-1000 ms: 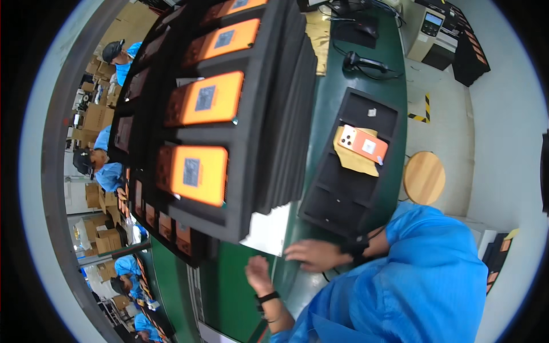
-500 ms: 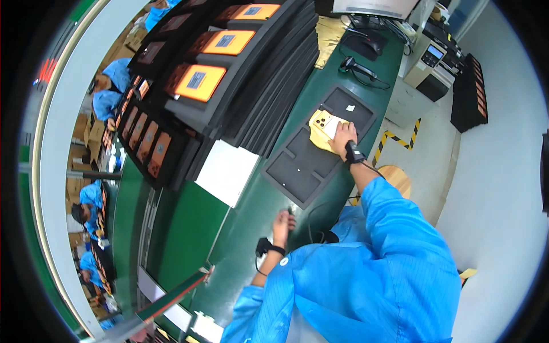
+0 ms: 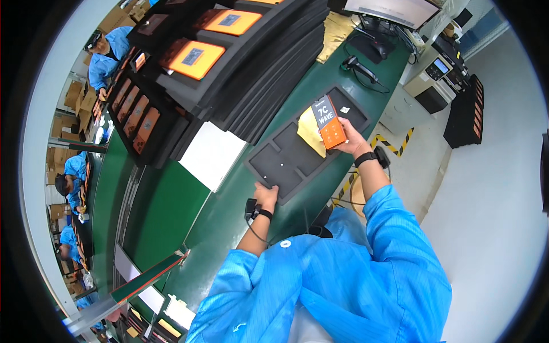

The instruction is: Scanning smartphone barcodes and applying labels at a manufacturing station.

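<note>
My right hand (image 3: 346, 136) grips an orange and black phone (image 3: 329, 122) and holds it up over a black foam tray (image 3: 286, 160) on the green table. A yellow sheet (image 3: 311, 132) lies in the tray under the phone. My left hand (image 3: 266, 196) rests on the near corner of that tray, fingers on its edge. Both wrists wear black straps, and both arms are in blue sleeves.
A tall stack of black foam trays (image 3: 251, 68) holding orange phones (image 3: 193, 58) stands on the table behind. A white sheet (image 3: 213, 154) lies beside it. A handheld scanner (image 3: 359, 67), a monitor (image 3: 400, 11) and a small printer (image 3: 437, 74) are at the far right. Workers in blue (image 3: 108, 54) sit at the left.
My right hand has lifted the orange phone off the tray and turned it face up. My left hand has moved onto the tray's near corner. The view has tilted toward the right.
</note>
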A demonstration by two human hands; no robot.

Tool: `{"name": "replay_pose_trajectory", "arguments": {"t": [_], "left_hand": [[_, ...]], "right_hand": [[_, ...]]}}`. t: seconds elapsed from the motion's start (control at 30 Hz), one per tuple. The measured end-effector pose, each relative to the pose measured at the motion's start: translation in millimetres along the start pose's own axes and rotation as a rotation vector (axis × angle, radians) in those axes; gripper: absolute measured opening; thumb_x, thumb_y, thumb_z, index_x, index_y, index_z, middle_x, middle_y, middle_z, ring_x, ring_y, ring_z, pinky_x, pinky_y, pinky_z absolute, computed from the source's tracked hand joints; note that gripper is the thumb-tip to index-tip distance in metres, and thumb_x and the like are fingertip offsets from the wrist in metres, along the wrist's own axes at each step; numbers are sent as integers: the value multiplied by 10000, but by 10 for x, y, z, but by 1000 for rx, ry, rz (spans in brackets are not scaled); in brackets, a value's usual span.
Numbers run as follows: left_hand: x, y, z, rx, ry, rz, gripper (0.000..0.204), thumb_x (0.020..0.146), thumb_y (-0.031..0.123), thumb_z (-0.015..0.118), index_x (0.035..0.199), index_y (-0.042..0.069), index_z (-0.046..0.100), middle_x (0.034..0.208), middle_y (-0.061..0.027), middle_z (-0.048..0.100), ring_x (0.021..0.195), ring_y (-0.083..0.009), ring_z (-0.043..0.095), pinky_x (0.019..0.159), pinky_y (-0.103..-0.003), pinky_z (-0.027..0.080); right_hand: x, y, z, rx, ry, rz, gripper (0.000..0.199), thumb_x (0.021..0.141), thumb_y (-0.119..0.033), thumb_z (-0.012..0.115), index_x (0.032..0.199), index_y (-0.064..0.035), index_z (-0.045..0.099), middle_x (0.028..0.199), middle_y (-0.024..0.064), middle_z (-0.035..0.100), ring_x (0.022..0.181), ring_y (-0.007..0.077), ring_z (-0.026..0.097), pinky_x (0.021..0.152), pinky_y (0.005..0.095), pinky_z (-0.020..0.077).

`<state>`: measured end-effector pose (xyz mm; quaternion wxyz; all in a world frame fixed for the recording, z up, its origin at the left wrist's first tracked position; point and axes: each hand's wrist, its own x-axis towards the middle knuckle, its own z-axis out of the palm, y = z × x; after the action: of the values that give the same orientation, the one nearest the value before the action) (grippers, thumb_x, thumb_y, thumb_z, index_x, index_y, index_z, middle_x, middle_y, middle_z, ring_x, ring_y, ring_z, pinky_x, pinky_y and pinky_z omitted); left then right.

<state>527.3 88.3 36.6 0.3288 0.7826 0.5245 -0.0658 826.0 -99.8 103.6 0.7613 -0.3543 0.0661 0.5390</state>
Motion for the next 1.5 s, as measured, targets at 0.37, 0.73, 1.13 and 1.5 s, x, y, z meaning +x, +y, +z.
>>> {"name": "replay_pose_trajectory", "arguments": {"t": [0.37, 0.73, 1.13, 1.5], "left_hand": [[-230, -813, -292, -1188, 84, -313, 461, 760, -40, 598, 1196, 45, 477, 1043, -69, 527, 883, -185, 548, 812, -330, 485], [-930, -1715, -450, -1419, -408, 1, 259, 671, 43, 525, 922, 35, 587, 904, -45, 597, 863, -226, 592, 854, -386, 510], [-1627, -2114, -967, -1268, -457, -170, 590, 589, 175, 605, 1159, 20, 595, 1125, -113, 585, 1033, -310, 540, 911, -433, 457], [-1445, -633, -1112, -1371, -726, 66, 400, 877, 238, 590, 1203, 5, 592, 1200, -156, 628, 1129, -299, 590, 953, -426, 495]], "right_hand": [[59, 706, 235, -1344, 484, -404, 637, 769, -431, 735, 1181, 35, 598, 1049, 171, 658, 953, 294, 655, 800, 371, 550], [-642, 1725, 826, -2227, 805, -436, 665, 686, -544, 732, 1078, -24, 601, 1032, 95, 562, 964, 235, 568, 713, 343, 529], [-3243, 894, -50, -1394, 1041, -710, 711, 846, -430, 701, 1380, -26, 463, 1335, 216, 524, 1241, 374, 501, 1051, 425, 414], [-4515, 1654, -755, -218, 512, -452, 597, 888, -268, 694, 1373, 3, 477, 1279, 114, 612, 1103, 204, 630, 974, 326, 498]]}}
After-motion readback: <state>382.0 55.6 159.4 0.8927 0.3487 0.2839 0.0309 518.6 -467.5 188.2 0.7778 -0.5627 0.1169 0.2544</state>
